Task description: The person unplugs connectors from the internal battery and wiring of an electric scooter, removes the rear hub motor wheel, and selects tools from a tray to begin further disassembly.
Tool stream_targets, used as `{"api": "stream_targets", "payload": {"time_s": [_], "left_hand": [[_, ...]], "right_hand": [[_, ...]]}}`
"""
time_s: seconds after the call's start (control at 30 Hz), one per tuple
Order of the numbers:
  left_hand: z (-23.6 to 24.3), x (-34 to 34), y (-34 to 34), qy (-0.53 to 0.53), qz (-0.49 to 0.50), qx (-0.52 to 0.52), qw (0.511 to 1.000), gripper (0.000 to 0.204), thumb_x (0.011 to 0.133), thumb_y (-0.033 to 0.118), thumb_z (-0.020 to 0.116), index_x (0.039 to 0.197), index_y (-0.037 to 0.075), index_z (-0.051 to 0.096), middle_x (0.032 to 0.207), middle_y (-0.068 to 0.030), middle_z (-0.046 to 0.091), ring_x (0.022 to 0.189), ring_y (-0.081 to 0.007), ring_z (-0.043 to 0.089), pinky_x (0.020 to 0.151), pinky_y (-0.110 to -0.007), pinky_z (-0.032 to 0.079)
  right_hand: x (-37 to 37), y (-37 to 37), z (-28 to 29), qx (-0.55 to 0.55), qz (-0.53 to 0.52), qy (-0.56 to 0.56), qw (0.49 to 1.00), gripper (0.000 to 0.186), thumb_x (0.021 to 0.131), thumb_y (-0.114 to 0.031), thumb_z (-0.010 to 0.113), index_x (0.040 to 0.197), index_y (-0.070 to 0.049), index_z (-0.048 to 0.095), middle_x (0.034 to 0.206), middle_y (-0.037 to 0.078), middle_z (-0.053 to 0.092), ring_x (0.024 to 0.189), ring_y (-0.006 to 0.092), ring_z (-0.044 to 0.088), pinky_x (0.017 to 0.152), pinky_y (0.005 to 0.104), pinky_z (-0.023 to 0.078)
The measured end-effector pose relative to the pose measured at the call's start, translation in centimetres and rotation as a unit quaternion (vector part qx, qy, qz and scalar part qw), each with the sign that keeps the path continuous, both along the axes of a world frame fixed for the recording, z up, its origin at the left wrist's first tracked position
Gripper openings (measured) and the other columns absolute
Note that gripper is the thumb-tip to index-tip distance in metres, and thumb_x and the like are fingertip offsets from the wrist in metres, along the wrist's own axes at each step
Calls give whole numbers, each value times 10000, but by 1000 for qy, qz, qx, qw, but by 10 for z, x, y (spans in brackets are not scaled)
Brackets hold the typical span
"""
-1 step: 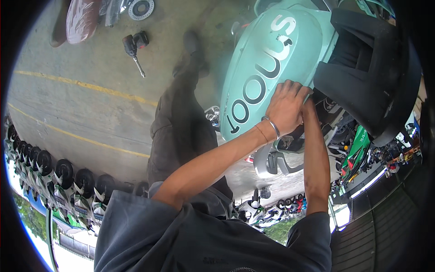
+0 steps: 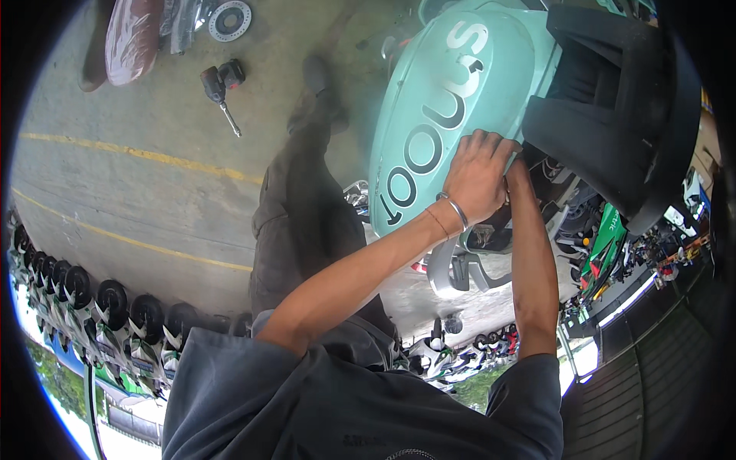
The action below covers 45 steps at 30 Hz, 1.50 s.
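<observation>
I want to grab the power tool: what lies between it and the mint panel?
In the head view, the person's leg and dark shoe come between the power tool and the mint panel, with floor showing on either side.

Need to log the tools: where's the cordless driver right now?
In the head view, the cordless driver lies at upper left, on the floor between the metal disc and the upper yellow line.
</observation>
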<state>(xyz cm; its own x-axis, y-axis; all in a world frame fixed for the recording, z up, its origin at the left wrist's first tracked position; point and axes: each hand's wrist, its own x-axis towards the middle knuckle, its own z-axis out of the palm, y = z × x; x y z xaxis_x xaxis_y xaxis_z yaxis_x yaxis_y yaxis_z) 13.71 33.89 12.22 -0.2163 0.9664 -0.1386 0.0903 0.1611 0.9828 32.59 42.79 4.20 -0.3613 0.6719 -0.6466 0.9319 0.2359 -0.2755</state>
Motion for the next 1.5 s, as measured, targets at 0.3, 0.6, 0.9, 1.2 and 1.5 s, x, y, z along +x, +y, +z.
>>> {"api": "stream_targets", "payload": {"time_s": [0.3,0.6,0.9,1.2,1.5], "left_hand": [[-8,-2,4,29,48,-4,998,406,668,-99,485,1040,39,574,932,-114,575,911,-326,505,816,-411,395],[-3,-1,1,29,46,-4,999,424,645,-94,519,1045,36,572,959,-132,571,925,-344,491,803,-432,383],[-7,1,-4,22,38,-8,999,469,627,-104,531,1067,57,551,966,-133,553,924,-355,492,783,-451,396],[-9,2,-1,31,24,5,999,482,622,-106,530,1077,54,543,963,-141,538,919,-363,487,796,-447,393],[-2,-7,2,9,-7,-22,1000,478,566,-82,543,1040,-20,520,1075,-198,494,1004,-396,444,864,-462,386]], "right_hand": [[-39,16,52,5,152,-90,984,359,779,-215,627,1095,-44,630,1108,224,628,1046,369,594,912,443,453],[6,3,7,-21,-39,56,997,431,856,-253,578,1196,11,575,1223,232,581,1123,359,559,968,422,440],[2,7,-11,40,-174,185,966,434,883,-256,559,1223,13,556,1246,216,573,1136,344,554,981,410,435],[-8,-7,1,76,-171,163,969,434,885,-251,555,1228,16,550,1248,215,571,1138,341,552,984,407,430],[7,6,17,-24,-89,69,993,435,888,-245,551,1233,19,543,1250,214,569,1140,338,550,988,404,425]]}}
